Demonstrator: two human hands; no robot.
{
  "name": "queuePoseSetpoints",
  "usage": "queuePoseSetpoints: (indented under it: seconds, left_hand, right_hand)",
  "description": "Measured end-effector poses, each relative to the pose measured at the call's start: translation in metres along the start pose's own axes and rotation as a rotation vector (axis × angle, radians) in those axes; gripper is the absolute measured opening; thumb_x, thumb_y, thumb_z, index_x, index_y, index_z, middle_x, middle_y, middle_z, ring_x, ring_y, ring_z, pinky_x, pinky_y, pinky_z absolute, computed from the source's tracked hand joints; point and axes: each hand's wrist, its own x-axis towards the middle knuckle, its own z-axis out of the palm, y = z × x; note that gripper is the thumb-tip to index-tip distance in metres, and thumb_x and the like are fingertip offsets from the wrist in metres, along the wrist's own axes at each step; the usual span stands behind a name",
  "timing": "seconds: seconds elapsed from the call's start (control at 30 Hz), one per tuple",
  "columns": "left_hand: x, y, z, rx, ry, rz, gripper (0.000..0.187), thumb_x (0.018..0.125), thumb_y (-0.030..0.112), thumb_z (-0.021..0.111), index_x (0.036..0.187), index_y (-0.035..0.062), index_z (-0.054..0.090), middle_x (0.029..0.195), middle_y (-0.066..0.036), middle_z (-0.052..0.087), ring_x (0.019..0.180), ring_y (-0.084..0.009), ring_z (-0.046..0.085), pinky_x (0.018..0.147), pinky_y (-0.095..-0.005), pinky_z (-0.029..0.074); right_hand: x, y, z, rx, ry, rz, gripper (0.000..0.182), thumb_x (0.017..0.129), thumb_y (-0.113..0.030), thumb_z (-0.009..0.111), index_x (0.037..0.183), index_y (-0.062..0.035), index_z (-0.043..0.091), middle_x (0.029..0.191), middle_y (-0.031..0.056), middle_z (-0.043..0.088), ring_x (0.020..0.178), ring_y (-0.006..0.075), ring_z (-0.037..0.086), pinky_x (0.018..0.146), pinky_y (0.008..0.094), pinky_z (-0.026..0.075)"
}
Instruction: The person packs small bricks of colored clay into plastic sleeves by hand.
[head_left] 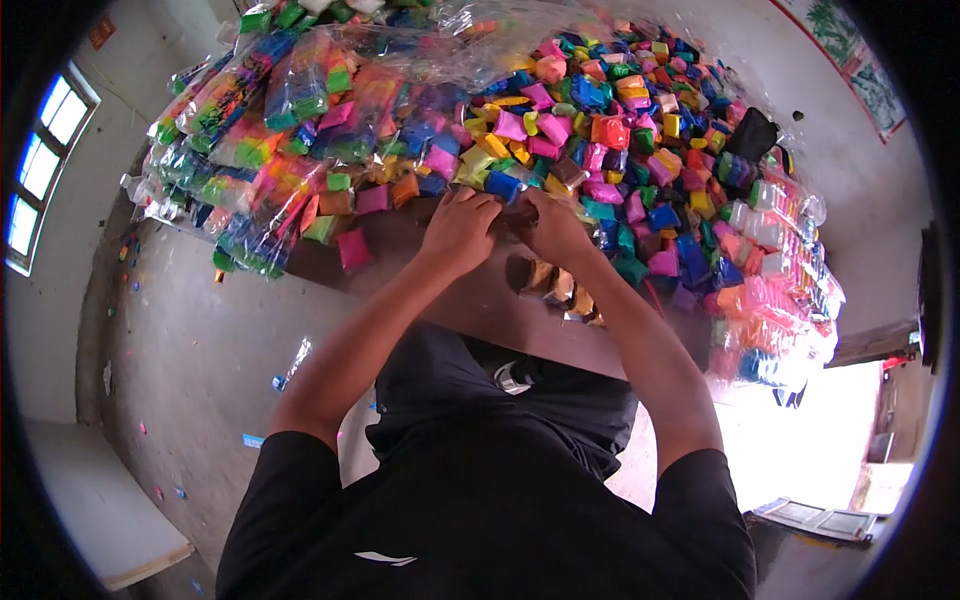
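Note:
At the near edge of the heap, my left hand is closed, its curled fingers at the left side of a small shiny blue packet. My right hand is closed too, with thumb and fingers pinched just right of that packet. A bit of clear film seems to lie between the two hands; its outline is too faint to make out. Yellow, orange and pink packets lie right beyond my fingertips. Below my right wrist sits a row of brown-gold packets on the brown tabletop.
A large heap of colourful wrapped packets covers the table. Filled clear bags are piled on the left, and more packs stand at the right edge. A black bag rests on the heap. Scraps dot the concrete floor.

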Motion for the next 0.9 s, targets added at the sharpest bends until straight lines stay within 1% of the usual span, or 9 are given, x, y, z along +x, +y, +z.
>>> queuePoseSetpoints:
  seconds: [0.17, 0.27, 0.37, 0.47, 0.57, 0.63, 0.73, 0.83, 0.9]
  left_hand:
    - [-0.001, -0.001, -0.001, 0.031, 0.035, -0.044, 0.031, 0.080, 0.013, 0.072, 0.110, 0.0079, 0.068, 0.122, -0.006, 0.068, 0.119, -0.0276, 0.058, 0.105, -0.0475, 0.044]
    - [-0.001, 0.003, -0.005, 0.021, -0.019, -0.050, 0.029, 0.082, 0.015, 0.071, 0.109, 0.0075, 0.067, 0.123, -0.006, 0.068, 0.119, -0.0279, 0.058, 0.106, -0.0483, 0.044]
    - [-0.001, 0.005, -0.004, 0.032, -0.050, -0.021, 0.027, 0.083, 0.016, 0.071, 0.109, 0.0075, 0.067, 0.124, -0.007, 0.068, 0.121, -0.0283, 0.057, 0.107, -0.0484, 0.043]
    - [-0.002, 0.005, -0.003, 0.057, -0.008, 0.021, 0.027, 0.084, 0.018, 0.071, 0.108, 0.0075, 0.067, 0.128, -0.008, 0.066, 0.122, -0.0286, 0.057, 0.107, -0.0482, 0.044]
    - [-0.006, 0.002, -0.009, 0.038, 0.018, 0.039, 0.029, 0.084, 0.018, 0.071, 0.110, 0.0071, 0.065, 0.135, -0.009, 0.064, 0.123, -0.0292, 0.057, 0.108, -0.0487, 0.043]
    - [-0.006, 0.000, -0.008, -0.001, 0.005, 0.043, 0.031, 0.085, 0.019, 0.071, 0.113, 0.0068, 0.065, 0.138, -0.009, 0.062, 0.123, -0.0295, 0.057, 0.108, -0.0493, 0.043]
    - [-0.002, 0.007, -0.011, 0.007, 0.099, 0.032, 0.038, 0.085, 0.019, 0.071, 0.120, 0.0064, 0.063, 0.142, -0.009, 0.059, 0.124, -0.0299, 0.057, 0.109, -0.0490, 0.042]
    - [0.002, 0.008, -0.008, -0.069, -0.010, 0.044, 0.051, 0.081, 0.012, 0.072, 0.130, 0.0053, 0.060, 0.147, -0.008, 0.056, 0.132, -0.0311, 0.051, 0.115, -0.0483, 0.038]
    - [0.002, -0.005, 0.009, 0.111, -0.020, 0.139, 0.049, 0.083, 0.014, 0.073, 0.130, 0.0073, 0.061, 0.143, -0.007, 0.057, 0.130, -0.0301, 0.052, 0.113, -0.0473, 0.038]
  right_hand:
    - [-0.001, 0.001, 0.008, -0.014, 0.169, -0.072, 0.036, 0.086, -0.017, 0.074, 0.115, -0.0040, 0.057, 0.106, 0.0240, 0.071, 0.102, 0.0454, 0.068, 0.086, 0.0507, 0.053]
    - [0.002, -0.006, 0.013, -0.058, 0.260, 0.072, 0.037, 0.083, -0.015, 0.078, 0.108, 0.0011, 0.055, 0.094, 0.0234, 0.068, 0.096, 0.0456, 0.067, 0.082, 0.0486, 0.053]
    - [0.015, 0.024, 0.049, -0.132, 0.302, 0.012, 0.032, 0.084, -0.013, 0.076, 0.103, 0.0003, 0.053, 0.086, 0.0220, 0.064, 0.093, 0.0478, 0.065, 0.079, 0.0508, 0.052]
    - [0.017, 0.023, 0.062, -0.233, 0.442, -0.198, 0.028, 0.085, -0.010, 0.074, 0.102, -0.0010, 0.053, 0.082, 0.0199, 0.060, 0.090, 0.0478, 0.065, 0.078, 0.0488, 0.053]
    - [0.009, 0.009, 0.053, -0.159, 0.368, -0.178, 0.031, 0.084, -0.009, 0.074, 0.107, -0.0005, 0.055, 0.090, 0.0193, 0.065, 0.092, 0.0437, 0.068, 0.081, 0.0436, 0.056]
    - [0.005, 0.001, 0.033, 0.121, 0.028, 0.076, 0.035, 0.082, -0.005, 0.064, 0.116, 0.0003, 0.056, 0.112, 0.0260, 0.065, 0.110, 0.0439, 0.064, 0.095, 0.0476, 0.052]
    - [0.007, 0.015, 0.028, 0.217, -0.013, 0.100, 0.038, 0.082, -0.008, 0.065, 0.118, 0.0003, 0.057, 0.110, 0.0246, 0.068, 0.107, 0.0430, 0.066, 0.093, 0.0462, 0.053]
    - [0.005, 0.021, 0.030, 0.169, 0.010, 0.028, 0.040, 0.081, -0.009, 0.065, 0.120, -0.0018, 0.059, 0.104, 0.0224, 0.070, 0.103, 0.0418, 0.068, 0.090, 0.0462, 0.053]
    - [0.000, 0.019, 0.026, 0.097, -0.015, 0.025, 0.039, 0.081, -0.008, 0.065, 0.119, -0.0025, 0.061, 0.100, 0.0213, 0.071, 0.100, 0.0410, 0.068, 0.090, 0.0455, 0.054]
